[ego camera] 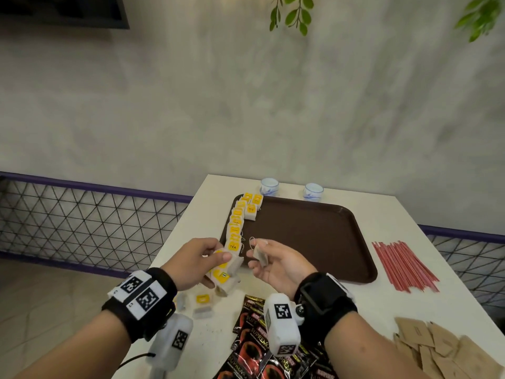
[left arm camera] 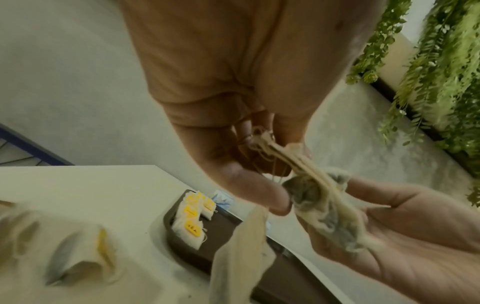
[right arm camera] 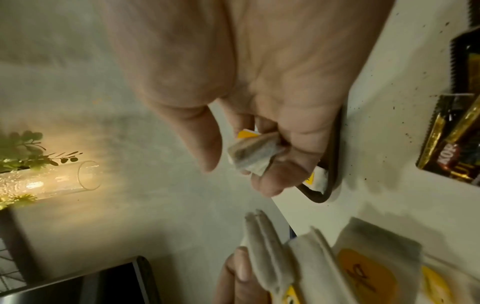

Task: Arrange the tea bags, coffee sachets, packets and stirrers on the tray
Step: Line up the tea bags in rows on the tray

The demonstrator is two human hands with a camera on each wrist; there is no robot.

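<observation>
We see the tray (ego camera: 314,242) holding a tea bag row (ego camera: 237,220) along its left edge; left hand (ego camera: 191,262) grips tea bags (ego camera: 226,272), right hand (ego camera: 276,262) pinches one tea bag (ego camera: 261,258).

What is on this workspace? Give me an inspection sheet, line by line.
Surface: white table, dark specks near the front.
Tray: brown tray, a row of tea bags along its left edge, the rest bare.
Other job things: red stirrers right of the tray; coffee sachets at the front; brown packets front right; loose tea bags front left.
Clutter: two small cups behind the tray.
Hands: left hand grips a bundle of tea bags; right hand pinches a single tea bag.
Cables: black cable below the left wrist.
Surroundings: grey wall, hanging leaves, wire mesh railing.
</observation>
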